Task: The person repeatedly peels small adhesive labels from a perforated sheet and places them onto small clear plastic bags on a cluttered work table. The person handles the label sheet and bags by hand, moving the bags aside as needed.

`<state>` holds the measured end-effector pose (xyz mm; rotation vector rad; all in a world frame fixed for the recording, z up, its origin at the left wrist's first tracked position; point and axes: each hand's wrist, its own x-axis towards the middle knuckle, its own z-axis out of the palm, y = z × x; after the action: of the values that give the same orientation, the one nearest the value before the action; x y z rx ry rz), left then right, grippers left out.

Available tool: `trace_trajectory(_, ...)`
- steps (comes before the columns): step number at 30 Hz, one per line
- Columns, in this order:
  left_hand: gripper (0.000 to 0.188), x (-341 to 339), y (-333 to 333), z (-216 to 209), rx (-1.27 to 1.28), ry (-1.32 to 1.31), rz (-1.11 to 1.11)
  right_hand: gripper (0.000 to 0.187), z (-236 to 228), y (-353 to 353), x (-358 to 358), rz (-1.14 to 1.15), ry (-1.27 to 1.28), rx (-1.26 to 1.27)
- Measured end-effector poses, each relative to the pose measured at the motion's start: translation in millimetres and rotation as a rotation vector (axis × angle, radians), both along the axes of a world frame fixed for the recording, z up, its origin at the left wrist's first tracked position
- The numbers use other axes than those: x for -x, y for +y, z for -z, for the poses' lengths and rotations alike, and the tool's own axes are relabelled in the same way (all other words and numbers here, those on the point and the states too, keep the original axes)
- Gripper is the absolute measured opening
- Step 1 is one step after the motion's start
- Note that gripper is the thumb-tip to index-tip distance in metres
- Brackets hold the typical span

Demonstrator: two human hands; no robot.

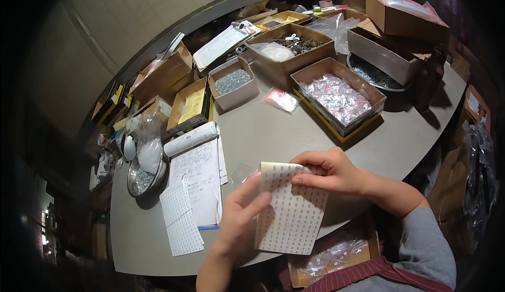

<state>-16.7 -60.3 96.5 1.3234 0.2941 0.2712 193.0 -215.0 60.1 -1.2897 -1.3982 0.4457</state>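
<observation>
A white sheet of small printed labels (289, 213) is held upright in front of me, its top edge folded over. My right hand (331, 170) pinches the sheet near its upper right, thumb in front and fingers behind. My left hand (241, 213) grips the left edge, thumb on the front; its other fingers are partly hidden behind. A small see-through plastic bag (243, 173) shows just beyond the left fingers; whether they hold it I cannot tell. More label sheets (180, 221) lie to the left, partly over an open notebook (202, 173) with handwriting.
A box of small filled bags (339, 100) stands ahead right, beside a flat packet (281, 101). Boxes of metal parts (233, 83) and yellow slips (193, 106) stand further back. A metal bowl (142, 180) sits left. Below the table edge is an open box (336, 255).
</observation>
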Motion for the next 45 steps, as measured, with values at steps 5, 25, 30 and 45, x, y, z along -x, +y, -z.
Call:
trace_trajectory(5, 0.048, -3, 11, -1, -0.307, -0.104, -0.145, 0.023, 8, 4, -2, -0.108, 0.192, 0.140)
trace_trajectory(25, 0.014, 5, -41, 6, -0.864, 0.050, -0.238, 0.023, -17, -13, 26, 0.009, -0.416, -0.167)
trace_trajectory(30, 0.016, 15, -72, 12, -0.801, 0.023, -0.289, 0.024, -21, -35, 41, 0.040, -0.475, -0.114)
trace_trajectory(45, 0.027, 23, -104, 45, -0.763, 0.074, -0.539, 0.033, 9, -56, 81, 0.261, -0.796, -0.150)
